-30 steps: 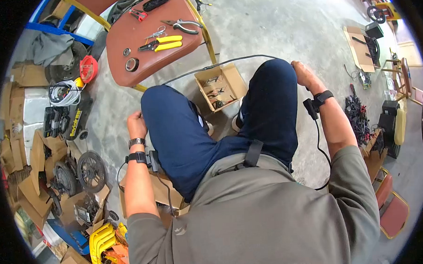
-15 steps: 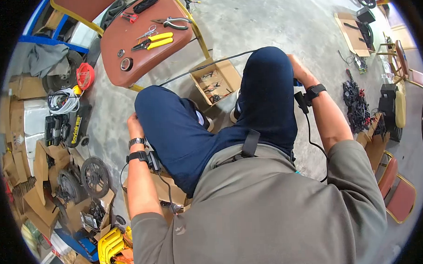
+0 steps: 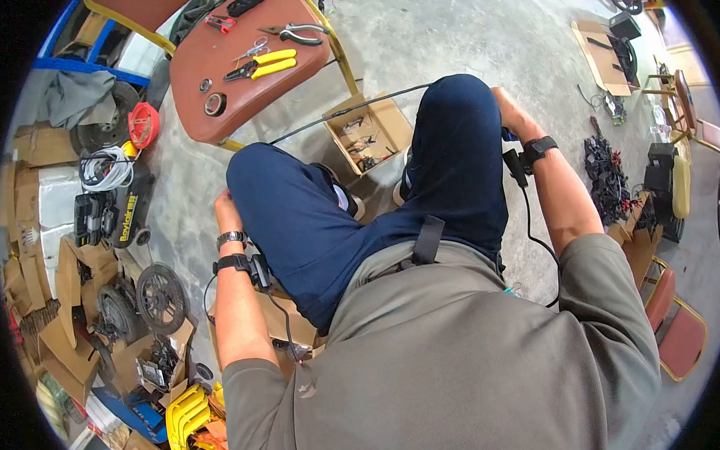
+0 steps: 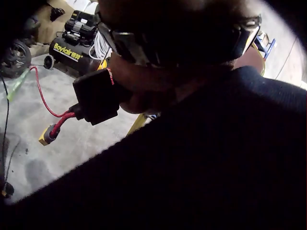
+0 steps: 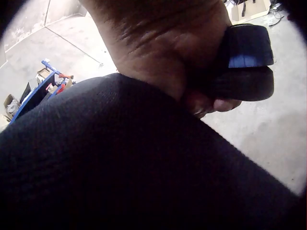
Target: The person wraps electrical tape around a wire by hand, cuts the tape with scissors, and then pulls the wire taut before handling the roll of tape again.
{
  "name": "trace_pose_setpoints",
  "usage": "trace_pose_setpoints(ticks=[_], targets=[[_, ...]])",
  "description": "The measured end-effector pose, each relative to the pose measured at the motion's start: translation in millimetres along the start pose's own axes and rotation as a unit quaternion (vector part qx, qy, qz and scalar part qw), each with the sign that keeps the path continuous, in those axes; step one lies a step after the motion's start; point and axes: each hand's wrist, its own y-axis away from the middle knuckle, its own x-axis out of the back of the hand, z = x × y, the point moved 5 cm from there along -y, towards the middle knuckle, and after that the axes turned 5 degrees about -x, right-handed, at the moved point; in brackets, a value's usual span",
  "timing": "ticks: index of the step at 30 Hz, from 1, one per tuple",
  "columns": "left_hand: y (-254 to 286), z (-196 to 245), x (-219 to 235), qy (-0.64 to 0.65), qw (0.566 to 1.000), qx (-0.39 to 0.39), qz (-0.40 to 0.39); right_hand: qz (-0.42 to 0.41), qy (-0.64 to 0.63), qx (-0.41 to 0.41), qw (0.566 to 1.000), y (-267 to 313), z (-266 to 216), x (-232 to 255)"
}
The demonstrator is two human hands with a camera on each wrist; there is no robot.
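Observation:
Beside one knee, the left hand (image 3: 226, 212) is partly hidden by the trouser leg. In the left wrist view its fingers (image 4: 144, 101) grip a black box (image 4: 98, 97) with red wires and a yellow connector (image 4: 47, 136). The right hand (image 3: 511, 112) is at the outer side of the other knee. Seen from the right wrist, that hand (image 5: 168, 48) is curled round a dark two-part object with a blue patch (image 5: 250, 61); its far end is hidden. A black cable (image 3: 348, 110) stretches between the knees.
A brown chair seat (image 3: 211, 52) bears yellow-handled strippers (image 3: 271, 64), pliers (image 3: 302, 35), scissors and tape rolls. Between the feet stands a cardboard box (image 3: 394, 122) with small parts. A compressor (image 3: 129, 209), wheels and cartons line the left; cables (image 3: 606, 173) lie at right.
The head view has shifted, moving the chair and the box slightly left and up in the picture. Both hands stay beside the knees, with the right wrist slightly turned.

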Motion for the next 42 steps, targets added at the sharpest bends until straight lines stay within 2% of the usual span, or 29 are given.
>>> trace_pose_setpoints(ticks=[4, 6, 9, 12, 13, 16, 22, 26, 28, 31, 37, 38, 39, 40, 42], targets=[[-3, -2, -1, 0.052, 0.998, 0.031, -0.008, 0.004, -0.006, 0.014, 1.0, -1, 1, 0], [-4, -2, -1, 0.031, 0.999, 0.012, -0.011, 0.008, -0.005, 0.003, 1.0, -2, 3, 1], [-6, -4, -1, 0.048, 0.999, 0.021, -0.007, 0.031, -0.029, 0.048, 0.998, -5, 7, -1], [-10, -11, -3, 0.096, 0.994, 0.052, -0.001, 0.016, 0.0, 0.0, 1.0, 0, 2, 3], [-11, -14, -3, 0.113, 0.992, 0.063, 0.001, 0.013, -0.003, 0.004, 1.0, 0, 1, 3], [-8, -9, -1, 0.048, 0.998, 0.039, -0.009, 0.008, -0.011, 0.006, 1.0, 0, 2, 1], [-14, -19, -3, 0.136, 0.988, 0.07, -0.002, 0.015, -0.02, 0.002, 1.0, 2, 3, 3], [-23, -33, 0, 0.108, 0.992, 0.065, 0.003, 0.02, -0.026, 0.014, 0.999, 4, 2, 2], [-17, -23, -2, 0.117, 0.99, 0.08, 0.013, 0.026, -0.032, 0.022, 0.999, 4, 3, 3], [-19, -23, -1, 0.087, 0.995, 0.051, -0.006, 0.029, -0.039, 0.026, 0.998, 5, 3, 3], [-7, -6, -7, 0.153, 0.983, 0.096, 0.007, 0.031, -0.032, 0.011, 0.999, 9, -1, 4], [-16, -25, -2, 0.084, 0.995, 0.047, -0.005, 0.028, -0.027, 0.014, 0.999, 7, 1, 3], [-33, -64, 7, 0.013, 1.0, -0.002, -0.016, 0.025, -0.022, 0.017, 0.999, 6, 2, 2], [-47, -78, 14, -0.057, 0.997, -0.056, -0.023, 0.048, -0.027, 0.052, 0.997, 1, 2, 1], [-35, -56, 9, -0.026, 0.996, -0.084, -0.005, 0.099, -0.035, 0.115, 0.988, -5, 13, -2]])
